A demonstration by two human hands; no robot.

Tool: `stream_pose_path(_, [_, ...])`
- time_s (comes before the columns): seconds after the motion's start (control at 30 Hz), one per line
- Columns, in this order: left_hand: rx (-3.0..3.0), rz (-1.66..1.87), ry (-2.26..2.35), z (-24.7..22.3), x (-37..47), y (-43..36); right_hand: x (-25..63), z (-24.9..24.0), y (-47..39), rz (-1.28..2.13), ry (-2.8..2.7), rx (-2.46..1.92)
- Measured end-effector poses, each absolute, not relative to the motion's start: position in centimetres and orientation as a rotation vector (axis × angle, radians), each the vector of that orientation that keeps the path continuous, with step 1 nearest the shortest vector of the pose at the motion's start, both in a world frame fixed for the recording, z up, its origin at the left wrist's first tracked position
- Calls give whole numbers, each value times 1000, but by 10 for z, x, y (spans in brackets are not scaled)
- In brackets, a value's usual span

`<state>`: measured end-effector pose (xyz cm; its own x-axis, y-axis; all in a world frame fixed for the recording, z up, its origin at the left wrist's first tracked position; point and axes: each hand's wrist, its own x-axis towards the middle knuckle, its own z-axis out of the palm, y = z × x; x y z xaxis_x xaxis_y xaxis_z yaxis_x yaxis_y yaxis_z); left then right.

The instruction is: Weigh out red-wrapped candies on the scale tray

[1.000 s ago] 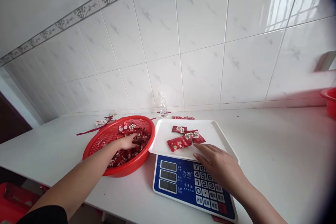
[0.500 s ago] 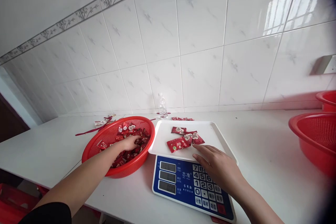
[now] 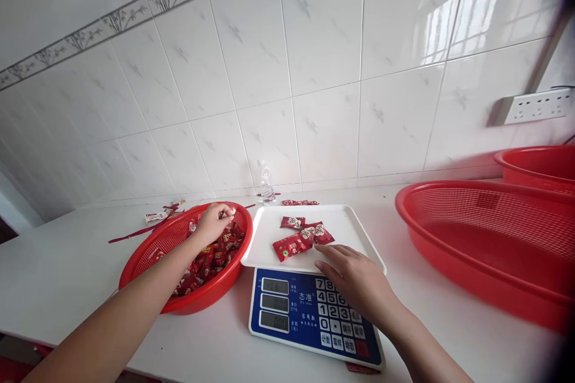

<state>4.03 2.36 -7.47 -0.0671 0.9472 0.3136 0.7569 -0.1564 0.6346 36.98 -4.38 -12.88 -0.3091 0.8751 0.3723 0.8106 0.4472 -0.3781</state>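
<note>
My left hand [image 3: 214,224] is raised over the red plastic basket [image 3: 130,269], its fingers pinched together. A small whitish bit shows at the fingertips; the rest of what they hold is hidden. Many small red wrapped packets [image 3: 215,260] fill the basket below. My right hand [image 3: 354,272] lies over the front edge of the white tray [image 3: 260,239] of a scale, fingers stretched out. Its fingertips are close to several red packets [image 3: 294,244] lying on the tray. Under this hand is the scale's blue keypad panel [image 3: 305,323], partly covered by it.
A large red basket [image 3: 417,245] stands at the right, with another red basket [image 3: 539,158] behind it. By the tiled wall are a clear plastic bottle [image 3: 266,184] and a strip of red packets [image 3: 300,203]. A power strip [image 3: 536,105] is mounted on the wall.
My left hand has come up out of the packets and now hovers above the basket with fingers pinched. The view has turned to the right. My right hand stays by the tray.
</note>
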Motion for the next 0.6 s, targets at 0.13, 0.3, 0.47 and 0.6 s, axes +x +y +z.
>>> stream_pose_path(0.13, [2081,1085,1665,-68,98,12,369,-126,-45,156,-2172,-1412])
stream_pose_path(0.3, [2286,631,1564,-86,160,-4,369,-128,-44,125,-2175,-1387])
stream_pose_path(0.47, [2312,315,1540,-108,187,5,369,-127,-44,93,-2195,-1403])
stream_pose_path(0.6, [2303,317,1527,-107,193,9,369,-127,-43,71,-2168,-1395])
